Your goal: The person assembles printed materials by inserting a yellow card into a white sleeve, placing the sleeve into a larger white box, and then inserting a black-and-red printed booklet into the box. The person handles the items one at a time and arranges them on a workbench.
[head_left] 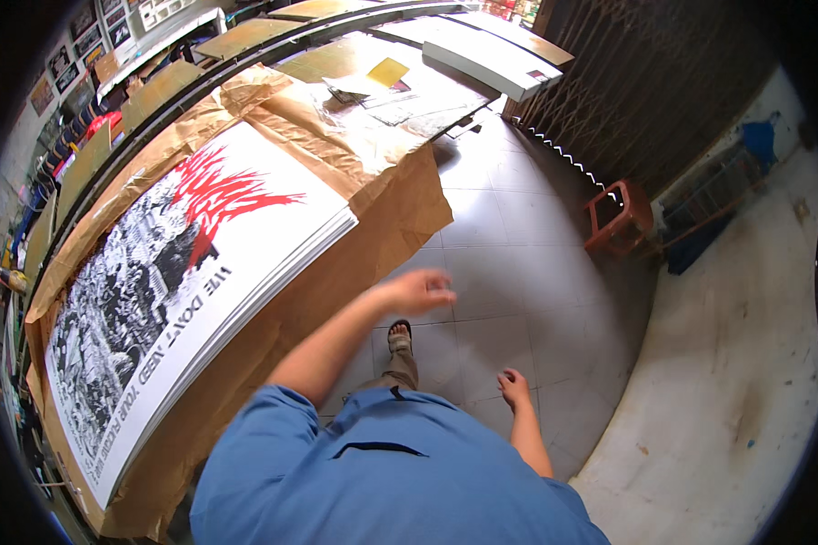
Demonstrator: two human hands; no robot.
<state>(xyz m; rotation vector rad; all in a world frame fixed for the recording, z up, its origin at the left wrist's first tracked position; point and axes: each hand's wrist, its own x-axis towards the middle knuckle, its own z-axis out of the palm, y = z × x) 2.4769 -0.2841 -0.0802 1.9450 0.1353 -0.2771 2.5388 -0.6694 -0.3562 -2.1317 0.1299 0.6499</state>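
Observation:
My left hand [423, 291] hangs in mid-air over the tiled floor, beside the stack of posters. Its fingers are loosely curled and apart, with nothing in them. Lower and to the right, my right hand [514, 387] hangs at my side, loosely bent and holding nothing. To the left lies a thick stack of printed posters [282, 195], the top one white with a black-and-white picture, red branching strokes and a line of lettering. Brown wrapping paper [400, 204] spreads open under and around the stack. Neither hand touches it.
A long white box [477, 68] and a yellow card [388, 72] lie on the far tables. A reddish plastic stool [620, 218] is by the folding metal gate [650, 86]. A stained pale wall [727, 391] runs along the right. My sandalled foot [399, 338] is on the tiles.

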